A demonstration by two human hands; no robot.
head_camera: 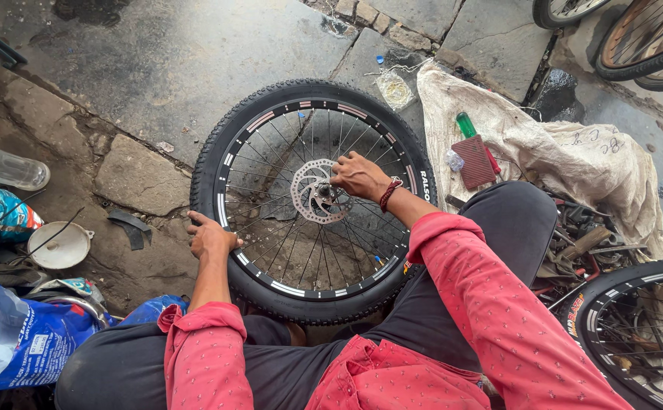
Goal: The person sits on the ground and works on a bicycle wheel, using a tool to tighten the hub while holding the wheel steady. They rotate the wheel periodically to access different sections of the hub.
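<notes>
A black bicycle wheel (312,201) with a knobby tyre, thin spokes and a silver brake disc (318,191) at its hub lies flat on the stone ground in front of my knees. My left hand (211,237) grips the tyre at its near left side. My right hand (358,176), with a red thread band at the wrist, rests on the hub beside the disc, fingers curled on it. Both arms wear red patterned sleeves.
A dirty white sack (566,156) lies at the right with a red pad (473,161) and a green-handled tool on it. Another wheel (635,330) lies at bottom right. A white bowl (59,245), a plastic bottle (6,167) and blue bags sit at the left.
</notes>
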